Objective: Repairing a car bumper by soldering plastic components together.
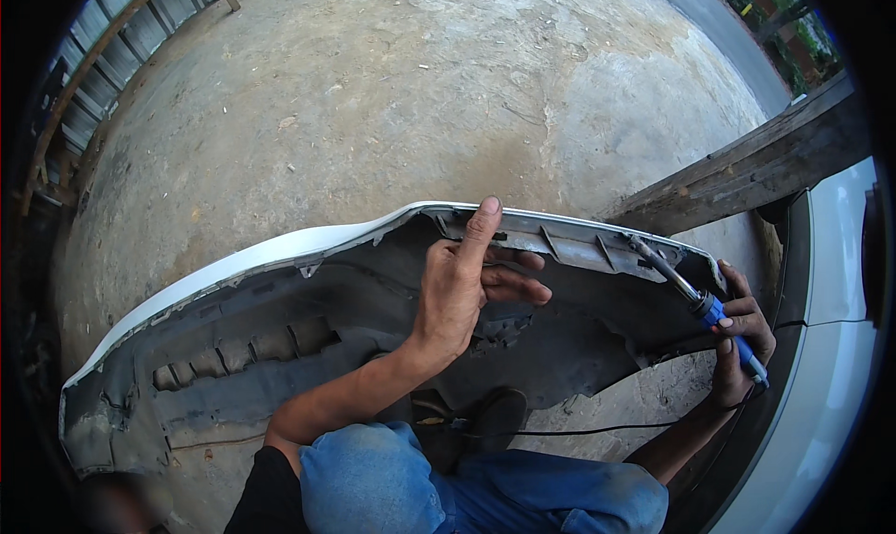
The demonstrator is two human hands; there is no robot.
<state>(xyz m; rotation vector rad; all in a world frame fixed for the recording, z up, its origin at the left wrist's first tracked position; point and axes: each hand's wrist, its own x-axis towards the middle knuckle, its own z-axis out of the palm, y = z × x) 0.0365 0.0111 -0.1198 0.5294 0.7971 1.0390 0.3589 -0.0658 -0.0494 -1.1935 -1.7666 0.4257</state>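
Observation:
A car bumper [271, 259], white outside with a dark grey inner side, lies across in front of me, hollow side toward me. In my right hand [747, 338] is a soldering iron [737, 341] with a blue handle and metal shaft. Its tip points at the ribbed inner lip near the bumper's right end and seems to touch it. My left hand [459, 287] is at the middle of the upper rim. Its thumb points up against the rim, and the other fingers stretch rightward, apart, inside the hollow. Nothing shows between them.
A black cord [597, 428] runs across above my knees. At the right stand a wooden post [747, 165] and a pale car body [835, 282]. Beyond the bumper spreads a stained concrete floor [373, 95]. A wooden frame [103, 44] lines the metal wall at far left.

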